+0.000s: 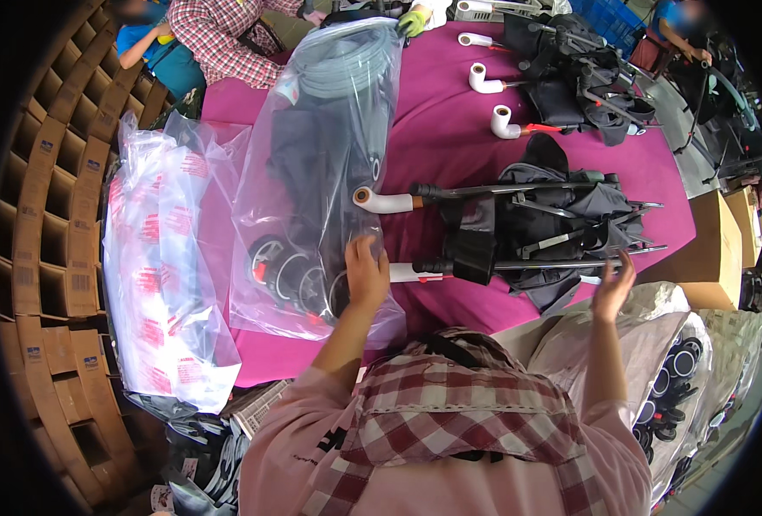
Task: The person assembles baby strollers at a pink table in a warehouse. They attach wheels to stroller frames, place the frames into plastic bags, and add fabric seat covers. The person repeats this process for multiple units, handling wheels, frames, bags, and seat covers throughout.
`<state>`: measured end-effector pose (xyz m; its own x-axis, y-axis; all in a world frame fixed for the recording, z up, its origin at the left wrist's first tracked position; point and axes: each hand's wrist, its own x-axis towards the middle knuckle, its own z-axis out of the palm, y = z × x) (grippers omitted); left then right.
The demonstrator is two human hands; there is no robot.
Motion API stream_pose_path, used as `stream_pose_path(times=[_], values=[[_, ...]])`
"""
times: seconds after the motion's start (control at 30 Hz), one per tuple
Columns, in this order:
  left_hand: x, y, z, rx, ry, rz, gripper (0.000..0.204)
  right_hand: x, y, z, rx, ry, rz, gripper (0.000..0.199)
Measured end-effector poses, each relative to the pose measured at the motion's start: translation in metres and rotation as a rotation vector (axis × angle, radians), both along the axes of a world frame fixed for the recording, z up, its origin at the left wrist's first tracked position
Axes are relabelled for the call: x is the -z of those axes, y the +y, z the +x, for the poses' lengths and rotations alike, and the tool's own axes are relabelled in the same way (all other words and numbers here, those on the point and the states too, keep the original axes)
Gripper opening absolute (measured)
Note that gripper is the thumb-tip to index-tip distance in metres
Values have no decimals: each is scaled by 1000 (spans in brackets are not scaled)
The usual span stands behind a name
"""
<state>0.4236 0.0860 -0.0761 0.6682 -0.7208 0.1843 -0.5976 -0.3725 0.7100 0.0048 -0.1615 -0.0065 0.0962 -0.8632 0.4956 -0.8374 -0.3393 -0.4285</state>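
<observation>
A worker's left hand (366, 279), fingers bent, meets the white grip of a folded black stroller (519, 215); whether it grasps is unclear. The right hand (613, 288), fingers loosely spread, is at the stroller's opposite end, contact uncertain. The stroller lies crosswise on a magenta-covered worktop (441, 103), beside a long clear bag (312, 172) containing wheels (299, 279) and dark fabric. Red-printed plastic bags (166, 275) lie farther left, near stacked cardboard boxes (54, 215). More folded strollers (579, 77) line the far right; a co-worker in checks (218, 39) stands opposite.
</observation>
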Motion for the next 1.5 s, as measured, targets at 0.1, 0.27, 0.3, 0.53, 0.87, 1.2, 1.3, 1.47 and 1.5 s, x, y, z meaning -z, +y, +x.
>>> stream_pose_path(times=[0.1,0.27,0.3,0.53,0.87,1.2,1.3,1.47,1.5], values=[[-3,4,-39,50,-122,-66,40,103,-64,-165,394,196,214,50],[-7,16,-63,-148,-102,-54,46,157,-113,-187,395,-628,911,46],[-4,25,-62,-199,-93,-23,46,161,-117,-172,482,-900,931,33],[-2,25,-52,-359,39,-10,45,119,-168,-167,169,-1315,924,46],[16,25,4,-136,49,-61,36,151,-101,-202,457,160,753,57],[37,150,145,-224,-213,75,44,138,118,-112,571,-385,1169,50],[46,174,159,-186,-405,122,45,128,166,-92,576,-565,1374,48],[70,140,117,-22,-59,92,34,89,206,-21,388,-809,1402,55],[72,129,100,-32,34,57,32,67,202,3,335,-784,1429,57]])
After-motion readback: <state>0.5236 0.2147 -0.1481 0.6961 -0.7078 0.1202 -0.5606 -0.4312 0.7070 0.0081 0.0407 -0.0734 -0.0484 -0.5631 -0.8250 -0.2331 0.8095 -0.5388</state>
